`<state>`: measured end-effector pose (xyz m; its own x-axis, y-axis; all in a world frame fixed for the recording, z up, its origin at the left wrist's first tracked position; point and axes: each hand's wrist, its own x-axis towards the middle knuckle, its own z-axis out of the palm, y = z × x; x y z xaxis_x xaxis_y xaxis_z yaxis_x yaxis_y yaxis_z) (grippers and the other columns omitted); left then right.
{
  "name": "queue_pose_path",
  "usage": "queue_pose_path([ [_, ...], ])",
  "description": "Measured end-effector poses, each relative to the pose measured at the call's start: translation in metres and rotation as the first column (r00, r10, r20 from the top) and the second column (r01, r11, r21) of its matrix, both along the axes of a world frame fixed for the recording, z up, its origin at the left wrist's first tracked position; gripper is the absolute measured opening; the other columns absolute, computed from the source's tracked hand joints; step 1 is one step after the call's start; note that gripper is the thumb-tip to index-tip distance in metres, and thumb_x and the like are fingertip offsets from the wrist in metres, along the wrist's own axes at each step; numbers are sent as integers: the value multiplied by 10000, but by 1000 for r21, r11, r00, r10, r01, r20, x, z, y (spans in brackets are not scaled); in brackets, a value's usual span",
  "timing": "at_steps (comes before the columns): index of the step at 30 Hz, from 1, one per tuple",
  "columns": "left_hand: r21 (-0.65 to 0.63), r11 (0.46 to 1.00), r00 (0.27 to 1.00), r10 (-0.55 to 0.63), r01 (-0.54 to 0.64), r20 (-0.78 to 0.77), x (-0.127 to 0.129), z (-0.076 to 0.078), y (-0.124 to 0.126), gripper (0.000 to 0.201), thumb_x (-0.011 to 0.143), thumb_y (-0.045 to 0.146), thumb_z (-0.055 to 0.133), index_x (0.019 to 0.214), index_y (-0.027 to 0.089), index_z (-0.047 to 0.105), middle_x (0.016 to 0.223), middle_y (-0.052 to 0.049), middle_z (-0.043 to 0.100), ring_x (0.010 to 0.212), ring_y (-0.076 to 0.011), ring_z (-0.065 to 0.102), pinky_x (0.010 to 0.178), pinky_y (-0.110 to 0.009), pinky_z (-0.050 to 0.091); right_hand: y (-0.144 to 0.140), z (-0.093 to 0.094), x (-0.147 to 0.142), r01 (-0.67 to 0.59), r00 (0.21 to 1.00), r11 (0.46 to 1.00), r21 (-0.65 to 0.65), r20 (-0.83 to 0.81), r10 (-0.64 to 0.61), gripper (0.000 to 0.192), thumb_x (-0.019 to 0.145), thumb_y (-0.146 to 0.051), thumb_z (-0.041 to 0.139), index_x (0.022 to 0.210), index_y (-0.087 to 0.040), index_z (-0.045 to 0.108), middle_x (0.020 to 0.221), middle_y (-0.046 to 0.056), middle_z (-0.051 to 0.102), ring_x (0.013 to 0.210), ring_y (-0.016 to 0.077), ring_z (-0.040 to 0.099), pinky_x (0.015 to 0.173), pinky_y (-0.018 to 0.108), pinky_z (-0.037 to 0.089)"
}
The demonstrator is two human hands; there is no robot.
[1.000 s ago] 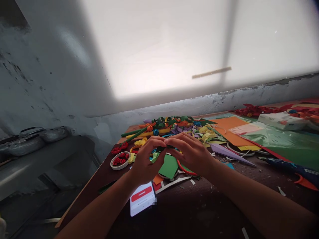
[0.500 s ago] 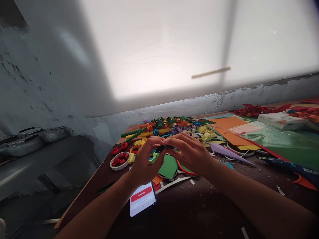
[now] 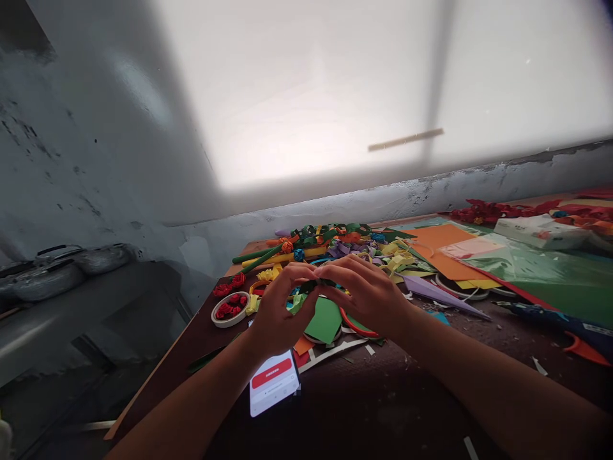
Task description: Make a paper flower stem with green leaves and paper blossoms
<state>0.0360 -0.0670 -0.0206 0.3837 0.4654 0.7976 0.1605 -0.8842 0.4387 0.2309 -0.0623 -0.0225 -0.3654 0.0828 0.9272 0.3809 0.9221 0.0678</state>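
Between my fingertips is a small piece of dark green paper (image 3: pixel 310 285), mostly hidden by the fingers. My left hand (image 3: pixel 283 313) pinches it with thumb and fingers from the left. From the other side my right hand (image 3: pixel 366 291) closes on it too, its fingertips meeting the left ones. Just below the hands lies a green paper sheet (image 3: pixel 325 321) on the table. A lit phone (image 3: pixel 272 386) rests partly behind my left wrist. To the left, a white tape ring (image 3: pixel 230 322) encloses several red paper flowers (image 3: pixel 232 306).
Coloured paper strips and flowers (image 3: pixel 340 239) are heaped behind the hands. On the right lie orange paper (image 3: pixel 443 249), a purple paper cone (image 3: pixel 443 297), a clear plastic sleeve (image 3: pixel 517 262), a tissue pack (image 3: pixel 539 231) and an orange-edged dark object (image 3: pixel 587 348). White scraps (image 3: pixel 335 354) litter the dark table.
Both hands stay in nearly the same place. The dark green paper between the fingertips has shifted very slightly; nothing else has visibly moved.
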Motion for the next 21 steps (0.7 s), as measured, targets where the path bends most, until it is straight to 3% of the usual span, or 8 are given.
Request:
queue_pose_path([
  [7,14,1000,999,4,-4,-32,0,5,-1,126,931,116,593,1021,204,599,1040,-85,648,965,-192,657,829,-339,574,1,-2,0,-2,1000,1000,3,12,2,348,970,-137,630,1288,-232,525,1015,67,729,950,187,690,855,337,565],
  [11,26,1000,981,2,3,-193,-6,13,3,128,931,90,547,969,193,612,968,-75,652,897,-180,637,796,-319,555,3,-4,1,-14,998,1000,-8,58,15,307,979,-162,627,1267,-224,540,1003,69,729,921,180,687,815,322,566],
  [16,119,992,949,4,35,-316,-17,18,11,125,927,94,598,985,189,655,967,-75,681,882,-170,669,791,-288,555,3,0,2,-69,993,997,-37,94,72,221,977,-175,635,1188,-201,576,938,64,717,882,166,676,796,299,559],
  [21,257,963,944,11,78,-330,-22,17,15,101,949,148,607,981,201,686,926,-82,723,838,-178,709,728,-271,572,6,0,3,-144,986,982,-123,71,153,144,942,-249,691,1058,-198,623,912,62,706,847,175,675,764,299,559],
])
